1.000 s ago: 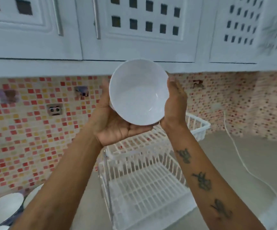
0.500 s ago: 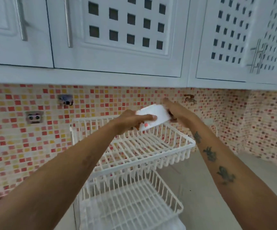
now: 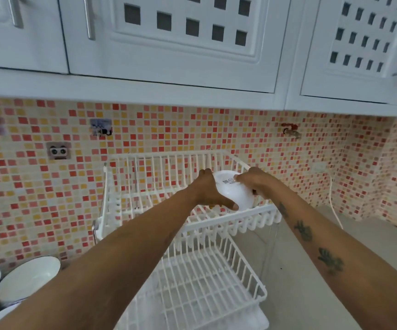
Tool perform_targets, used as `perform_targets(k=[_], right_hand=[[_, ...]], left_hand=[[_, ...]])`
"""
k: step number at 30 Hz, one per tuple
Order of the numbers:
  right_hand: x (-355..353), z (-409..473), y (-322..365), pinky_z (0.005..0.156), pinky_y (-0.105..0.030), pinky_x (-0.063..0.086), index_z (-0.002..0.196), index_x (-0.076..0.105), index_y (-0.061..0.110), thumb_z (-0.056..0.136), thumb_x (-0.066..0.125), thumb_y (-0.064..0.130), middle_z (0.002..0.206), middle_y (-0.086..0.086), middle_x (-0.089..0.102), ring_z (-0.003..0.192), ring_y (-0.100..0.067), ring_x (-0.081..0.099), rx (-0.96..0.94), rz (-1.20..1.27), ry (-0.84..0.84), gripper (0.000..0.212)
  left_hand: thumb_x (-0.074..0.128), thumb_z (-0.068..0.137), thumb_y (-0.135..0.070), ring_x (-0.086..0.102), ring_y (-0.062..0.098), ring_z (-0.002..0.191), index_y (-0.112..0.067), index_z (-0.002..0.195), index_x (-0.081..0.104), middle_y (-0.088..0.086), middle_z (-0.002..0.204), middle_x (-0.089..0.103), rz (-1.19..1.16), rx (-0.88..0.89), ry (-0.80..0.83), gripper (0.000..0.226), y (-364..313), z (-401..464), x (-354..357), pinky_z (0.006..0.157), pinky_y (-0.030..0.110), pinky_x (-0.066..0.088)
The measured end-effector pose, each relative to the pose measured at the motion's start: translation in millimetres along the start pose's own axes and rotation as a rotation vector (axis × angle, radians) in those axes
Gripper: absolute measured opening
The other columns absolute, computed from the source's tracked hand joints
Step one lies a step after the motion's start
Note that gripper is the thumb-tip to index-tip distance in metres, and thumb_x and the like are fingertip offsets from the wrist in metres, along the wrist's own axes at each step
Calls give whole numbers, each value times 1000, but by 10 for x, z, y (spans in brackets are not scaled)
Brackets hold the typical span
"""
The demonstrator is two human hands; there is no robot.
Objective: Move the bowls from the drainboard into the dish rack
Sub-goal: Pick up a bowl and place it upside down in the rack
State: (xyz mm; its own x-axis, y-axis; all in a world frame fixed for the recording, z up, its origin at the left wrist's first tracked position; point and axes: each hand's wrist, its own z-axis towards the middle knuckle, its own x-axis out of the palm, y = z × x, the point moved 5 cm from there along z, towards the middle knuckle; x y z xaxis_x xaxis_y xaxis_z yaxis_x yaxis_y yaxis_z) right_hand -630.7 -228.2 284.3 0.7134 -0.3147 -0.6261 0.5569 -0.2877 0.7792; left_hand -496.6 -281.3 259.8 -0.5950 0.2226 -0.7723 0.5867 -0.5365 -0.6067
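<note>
Both arms outstretched; left hand [image 3: 210, 192] & right hand [image 3: 256, 183] clasping bowl [image 3: 236, 195].

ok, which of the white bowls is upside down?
The white bowl held by the left hand and right hand over the dish rack's top tier; its base faces up. The bowls at lower left sit open-side up.

Your left hand [image 3: 210, 194] hides the near-left side of the upturned bowl [image 3: 236, 192], and its printed base label is too small to read. The waiting bowls [image 3: 27, 279] at lower left are cropped by the frame's edge.
</note>
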Motion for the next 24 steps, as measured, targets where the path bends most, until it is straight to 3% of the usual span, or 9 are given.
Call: perform_targets(k=[2,5,7,12,16,18,21,23,24], right_hand=[[34,39,-59,75,-35,48,139,38,-2,96,51,21,114,-16,57,92,-29,55,12,17,6,51],[53,72,-120,93,-43,49,132,42,-5,96,50,21,120,-19,57,108,-34,58,45,45,16,45],[49,89,-120,99,-45,49,131,43,-4,96,51,22,125,-20,57,113,-35,58,44,31,16,44],[27,104,-59,66,-32,45,128,48,-5,95,54,26,98,-13,56,86,-28,54,-11,-121,-40,46],[-21,8,57,49,-25,34,120,52,-3,92,59,27,82,-7,54,74,-22,54,-85,-253,-152,42],[-54,-81,206,49,-25,33,112,59,-5,94,57,24,80,-9,58,66,-22,54,-163,-261,-223,35],[-42,-279,563,64,-24,39,87,67,1,93,53,21,83,-17,59,70,-23,57,-346,-189,-293,25],[74,-455,868,69,-27,43,78,65,-4,91,52,18,76,-21,61,66,-25,58,-456,-74,-292,29],[172,-561,1033,66,-28,43,82,65,-11,92,50,17,75,-25,61,63,-28,57,-504,-23,-280,32]], left_hand=[[91,50,-49,52,18,107,-7,139,28,6,132,37,47,-31,28,117,40,20,53,77,29,54],[88,53,-54,46,21,121,-10,143,26,6,135,33,108,-34,39,117,73,33,67,95,34,50],[87,54,-56,44,22,126,-11,144,25,5,135,32,110,-44,64,118,99,36,80,100,35,48],[82,54,-63,35,23,133,-19,148,25,5,137,28,142,-54,110,118,114,28,104,104,36,41],[78,66,-59,15,30,148,-9,154,-3,11,158,4,285,-34,116,129,34,-59,44,116,43,29],[75,68,-61,12,30,150,-8,154,-8,11,162,-4,271,-15,80,130,-61,-165,-149,118,44,26],[67,75,-64,20,30,148,-9,155,2,13,162,5,204,28,-14,116,-115,-405,-588,116,43,29],[57,81,-66,36,34,140,-4,151,18,20,156,25,110,31,-125,101,-31,-635,-931,109,46,39],[51,85,-66,46,38,130,-1,146,29,25,145,40,54,32,-197,91,48,-771,-1114,100,47,45]])
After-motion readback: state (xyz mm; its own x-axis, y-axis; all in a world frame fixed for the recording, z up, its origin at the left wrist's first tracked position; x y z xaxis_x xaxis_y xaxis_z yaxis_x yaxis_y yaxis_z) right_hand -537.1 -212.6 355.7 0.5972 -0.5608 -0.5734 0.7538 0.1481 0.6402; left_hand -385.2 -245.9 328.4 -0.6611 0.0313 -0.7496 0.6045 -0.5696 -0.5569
